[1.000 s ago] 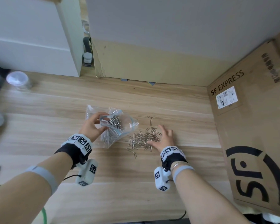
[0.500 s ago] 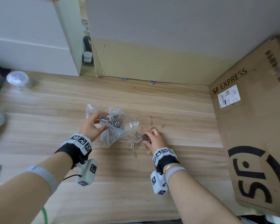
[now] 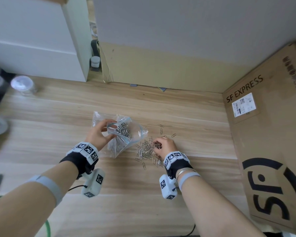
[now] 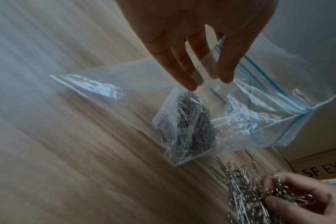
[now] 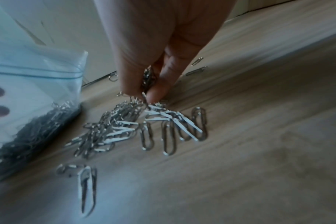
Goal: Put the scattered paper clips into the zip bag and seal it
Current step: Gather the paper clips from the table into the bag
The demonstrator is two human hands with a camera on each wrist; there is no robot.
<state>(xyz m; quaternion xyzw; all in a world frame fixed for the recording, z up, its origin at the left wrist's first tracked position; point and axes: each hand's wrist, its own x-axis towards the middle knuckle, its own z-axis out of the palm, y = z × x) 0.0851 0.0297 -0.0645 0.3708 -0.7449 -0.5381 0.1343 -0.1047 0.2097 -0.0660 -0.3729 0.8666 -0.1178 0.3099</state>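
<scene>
Since a second ago, when the right hand lay flat and spread on the pile, it has curled shut and gathered a bunch of clips into its fingers; the left hand and the bag have hardly shifted.

Going from the left: the left hand (image 3: 101,134) pinches the near lip of the zip bag (image 3: 125,134), thumb on one side and fingers on the other, holding the mouth open towards the right. The zip bag rests on the desk (image 3: 58,117) with a dark clump of clips already lying in its lower corner. Just right of it lies the loose pile of paper clips (image 3: 146,150), some touching the bag's edge, a few strays (image 3: 161,130) farther back on the desk. The right hand (image 3: 164,146) is clamped on a tangled bunch at the pile's right side.

To do this well, I'd say she should lift the bunch straight up so danglers drop back on the pile, not beyond it, and carry it low into the mouth. The left hand should keep the lip raised and wide, or clips will catch on the blue zip strip (image 4: 274,84).
</scene>
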